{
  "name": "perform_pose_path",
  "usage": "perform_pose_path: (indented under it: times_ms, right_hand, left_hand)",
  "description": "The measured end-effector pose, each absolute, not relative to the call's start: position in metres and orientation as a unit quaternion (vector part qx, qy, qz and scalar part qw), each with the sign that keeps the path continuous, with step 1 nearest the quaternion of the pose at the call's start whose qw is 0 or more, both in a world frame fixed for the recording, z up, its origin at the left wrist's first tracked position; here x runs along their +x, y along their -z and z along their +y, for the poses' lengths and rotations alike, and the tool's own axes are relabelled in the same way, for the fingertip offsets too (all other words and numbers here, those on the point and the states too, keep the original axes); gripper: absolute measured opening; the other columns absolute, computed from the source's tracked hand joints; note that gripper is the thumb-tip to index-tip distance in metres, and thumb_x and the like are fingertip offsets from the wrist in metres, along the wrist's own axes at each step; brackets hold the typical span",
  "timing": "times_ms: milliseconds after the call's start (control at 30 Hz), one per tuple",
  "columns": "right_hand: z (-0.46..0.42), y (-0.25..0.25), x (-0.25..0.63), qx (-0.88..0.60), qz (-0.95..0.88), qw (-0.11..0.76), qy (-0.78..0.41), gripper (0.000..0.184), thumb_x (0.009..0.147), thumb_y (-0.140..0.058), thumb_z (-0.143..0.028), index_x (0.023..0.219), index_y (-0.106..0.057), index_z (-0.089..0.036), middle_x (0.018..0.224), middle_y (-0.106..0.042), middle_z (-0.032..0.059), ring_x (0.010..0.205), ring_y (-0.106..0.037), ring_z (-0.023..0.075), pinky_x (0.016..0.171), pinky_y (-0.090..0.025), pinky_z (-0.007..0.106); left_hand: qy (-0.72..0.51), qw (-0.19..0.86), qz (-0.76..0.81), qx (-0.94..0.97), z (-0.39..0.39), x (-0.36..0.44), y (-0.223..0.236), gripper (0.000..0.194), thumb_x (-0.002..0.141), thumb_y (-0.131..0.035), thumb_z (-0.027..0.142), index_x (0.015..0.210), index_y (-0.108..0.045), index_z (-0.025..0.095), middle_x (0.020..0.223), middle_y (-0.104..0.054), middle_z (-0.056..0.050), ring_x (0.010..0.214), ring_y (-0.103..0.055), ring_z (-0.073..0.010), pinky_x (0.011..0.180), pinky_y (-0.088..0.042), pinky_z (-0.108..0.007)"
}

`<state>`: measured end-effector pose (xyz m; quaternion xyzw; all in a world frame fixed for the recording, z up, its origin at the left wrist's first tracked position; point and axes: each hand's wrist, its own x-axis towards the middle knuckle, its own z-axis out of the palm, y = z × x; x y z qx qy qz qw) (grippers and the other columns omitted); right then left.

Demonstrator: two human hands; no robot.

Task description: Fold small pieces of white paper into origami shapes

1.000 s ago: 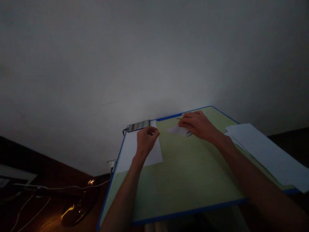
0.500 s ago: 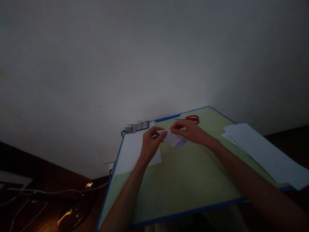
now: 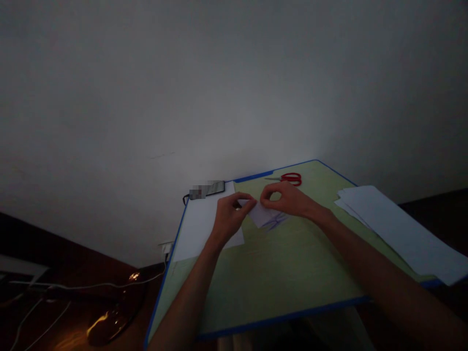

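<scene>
Between my hands, over the table, is a small piece of white paper (image 3: 260, 213) with purple-blue marks at its lower right. My left hand (image 3: 232, 214) pinches its upper left edge between thumb and fingers. Close beside it, my right hand (image 3: 285, 199) is closed in a pinch at the paper's top edge, thumb and forefinger forming a ring. Red-handled scissors (image 3: 290, 179) lie just beyond my right hand. Under and left of my left hand rests a flat white sheet (image 3: 199, 224).
The light green table (image 3: 292, 273) has a blue rim and stands against a grey wall (image 3: 234, 87). A phone (image 3: 215, 187) with a cable lies at the back left. White sheets (image 3: 398, 229) are stacked at the right, overhanging the edge. White cables (image 3: 106, 288) run at lower left.
The paper's marked end has swung lower and shows more of its purple-blue lines. My fingers have shifted slightly along its top edge, the right thumb and forefinger closing into a ring.
</scene>
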<state>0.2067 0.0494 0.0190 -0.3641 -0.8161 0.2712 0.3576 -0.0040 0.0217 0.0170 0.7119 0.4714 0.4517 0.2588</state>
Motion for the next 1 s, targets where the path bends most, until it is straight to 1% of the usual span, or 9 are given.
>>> perform_pose_path:
  times_ms: [133, 233, 333, 433, 567, 667, 767, 900, 1000]
  right_hand:
    - [0.052, -0.021, 0.215, -0.371, -0.815, 0.336, -0.293, 0.012, 0.079, -0.064, -0.021, 0.080, -0.075, -0.019, 0.083, -0.077, 0.0038, 0.079, -0.070, 0.0194, 0.076, -0.051, 0.031]
    - [0.052, -0.022, 0.222, -0.376, -0.818, 0.321, -0.295, 0.012, 0.079, -0.064, -0.023, 0.077, -0.075, -0.019, 0.080, -0.076, 0.0032, 0.076, -0.068, 0.0187, 0.073, -0.050, 0.031]
    - [0.055, -0.021, 0.228, -0.389, -0.809, 0.322, -0.300, 0.013, 0.079, -0.064, -0.025, 0.076, -0.075, -0.019, 0.078, -0.075, 0.0029, 0.075, -0.067, 0.0187, 0.071, -0.048, 0.030]
    - [0.057, -0.019, 0.233, -0.397, -0.802, 0.325, -0.306, 0.013, 0.078, -0.065, -0.027, 0.075, -0.076, -0.019, 0.077, -0.074, 0.0031, 0.074, -0.066, 0.0187, 0.070, -0.048, 0.030]
    - [0.061, -0.018, 0.236, -0.394, -0.797, 0.318, -0.329, 0.015, 0.079, -0.066, -0.031, 0.075, -0.075, -0.020, 0.077, -0.074, 0.0033, 0.073, -0.066, 0.0185, 0.070, -0.049, 0.031]
    - [0.064, -0.016, 0.236, -0.390, -0.788, 0.334, -0.341, 0.021, 0.084, -0.064, -0.037, 0.079, -0.073, -0.019, 0.081, -0.074, 0.0046, 0.077, -0.066, 0.0195, 0.072, -0.049, 0.032]
    - [0.068, -0.012, 0.234, -0.382, -0.783, 0.366, -0.328, 0.027, 0.089, -0.058, -0.042, 0.084, -0.070, -0.019, 0.085, -0.073, 0.0058, 0.080, -0.066, 0.0200, 0.074, -0.050, 0.033]
    - [0.072, -0.007, 0.231, -0.390, -0.777, 0.396, -0.295, 0.028, 0.092, -0.056, -0.045, 0.088, -0.066, -0.019, 0.087, -0.070, 0.0064, 0.082, -0.064, 0.0201, 0.074, -0.049, 0.033]
    - [0.073, -0.004, 0.231, -0.391, -0.769, 0.413, -0.294, 0.026, 0.093, -0.057, -0.044, 0.089, -0.065, -0.019, 0.086, -0.070, 0.0057, 0.081, -0.063, 0.0197, 0.074, -0.049, 0.032]
  left_hand:
    - [-0.449, 0.269, 0.488, 0.698, 0.023, -0.008, -0.020, 0.020, 0.077, -0.078, 0.038, 0.082, -0.078, 0.018, 0.063, -0.067, 0.000, 0.049, -0.046, -0.0093, 0.048, -0.034, -0.023]
    - [-0.454, 0.262, 0.495, 0.693, 0.026, -0.014, -0.022, 0.021, 0.076, -0.079, 0.038, 0.082, -0.078, 0.018, 0.059, -0.064, 0.001, 0.049, -0.045, -0.0094, 0.047, -0.031, -0.022]
    - [-0.466, 0.244, 0.504, 0.685, 0.029, -0.022, -0.027, 0.022, 0.074, -0.080, 0.040, 0.081, -0.078, 0.018, 0.051, -0.056, 0.003, 0.046, -0.041, -0.0093, 0.045, -0.028, -0.022]
    - [-0.468, 0.242, 0.510, 0.680, 0.030, -0.027, -0.031, 0.021, 0.073, -0.081, 0.039, 0.079, -0.079, 0.019, 0.049, -0.055, 0.003, 0.045, -0.041, -0.0093, 0.045, -0.028, -0.022]
    - [-0.480, 0.260, 0.510, 0.665, 0.031, -0.029, -0.032, 0.018, 0.070, -0.083, 0.035, 0.076, -0.078, 0.018, 0.052, -0.060, 0.002, 0.046, -0.046, -0.0099, 0.045, -0.033, -0.022]
    - [-0.523, 0.287, 0.497, 0.630, 0.034, -0.029, -0.029, 0.019, 0.070, -0.084, 0.033, 0.080, -0.078, 0.017, 0.056, -0.064, 0.001, 0.050, -0.054, -0.0111, 0.049, -0.042, -0.022]
    - [-0.582, 0.338, 0.473, 0.569, 0.037, -0.027, -0.026, 0.025, 0.071, -0.084, 0.035, 0.085, -0.077, 0.016, 0.064, -0.069, -0.002, 0.057, -0.061, -0.0126, 0.057, -0.051, -0.024]
    - [-0.621, 0.378, 0.457, 0.513, 0.039, -0.027, -0.024, 0.028, 0.072, -0.083, 0.039, 0.072, -0.073, 0.013, 0.064, -0.067, -0.003, 0.057, -0.060, -0.0114, 0.059, -0.055, -0.025]
    - [-0.636, 0.375, 0.459, 0.494, 0.040, -0.026, -0.023, 0.029, 0.071, -0.084, 0.038, 0.071, -0.072, 0.012, 0.064, -0.068, -0.003, 0.057, -0.060, -0.0111, 0.060, -0.055, -0.025]
